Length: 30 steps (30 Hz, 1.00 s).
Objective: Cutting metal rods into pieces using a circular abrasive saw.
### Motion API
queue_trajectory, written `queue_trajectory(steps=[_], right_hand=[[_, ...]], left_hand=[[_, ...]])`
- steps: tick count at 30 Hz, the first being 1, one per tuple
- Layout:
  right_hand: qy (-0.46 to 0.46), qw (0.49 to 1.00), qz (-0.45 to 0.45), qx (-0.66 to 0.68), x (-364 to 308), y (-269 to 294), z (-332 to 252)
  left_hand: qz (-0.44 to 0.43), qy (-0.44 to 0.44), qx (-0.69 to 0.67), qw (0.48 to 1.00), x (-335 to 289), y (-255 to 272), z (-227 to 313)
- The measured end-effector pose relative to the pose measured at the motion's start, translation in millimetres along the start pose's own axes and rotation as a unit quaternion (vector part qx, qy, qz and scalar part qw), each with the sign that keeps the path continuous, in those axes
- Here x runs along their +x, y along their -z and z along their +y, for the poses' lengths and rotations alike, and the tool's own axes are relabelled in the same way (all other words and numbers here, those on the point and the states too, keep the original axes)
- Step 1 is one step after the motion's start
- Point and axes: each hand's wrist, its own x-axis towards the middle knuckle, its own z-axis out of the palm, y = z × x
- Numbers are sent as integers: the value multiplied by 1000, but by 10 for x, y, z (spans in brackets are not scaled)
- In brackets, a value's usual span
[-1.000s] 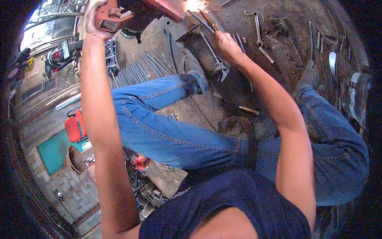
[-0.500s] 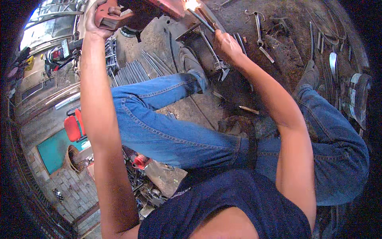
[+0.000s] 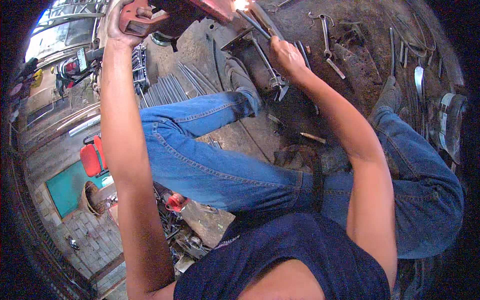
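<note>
cutting steel with the saw, both hands busy.
my left hand grips the red-handled chop saw at eleven o'clock; my right hand clamps the thin grey steel bar: best held flat, clear of the sparks.

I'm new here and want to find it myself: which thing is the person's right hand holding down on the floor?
Start at the bright sparks at the top of the picture, beside the red power tool in the left hand. Just below, the right hand closes on a long thin metal bar. Unlike the loose rods lying flat nearby, it slants up into the sparks.
</note>
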Motion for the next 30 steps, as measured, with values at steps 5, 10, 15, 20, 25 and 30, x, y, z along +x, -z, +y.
queue_trajectory(steps=[5,10,15,20,25,30], right_hand=[[12,1000,10,4,-11,-25,28],[84,983,106,127,-59,-68,72],[22,988,60,142,-3,-161,12],[-24,988,28,147,39,-168,-62],[-113,937,-79,322,131,-139,-69],[-178,814,-106,543,181,-245,41]], left_hand=[[43,-14,-23,999,11,28,-6],[8,-24,27,999,10,14,-14],[28,5,-47,998,7,2,6],[13,-3,-20,1000,-11,-2,-9],[3,16,53,998,-27,-68,9],[146,-56,153,976,-70,-85,-38]])
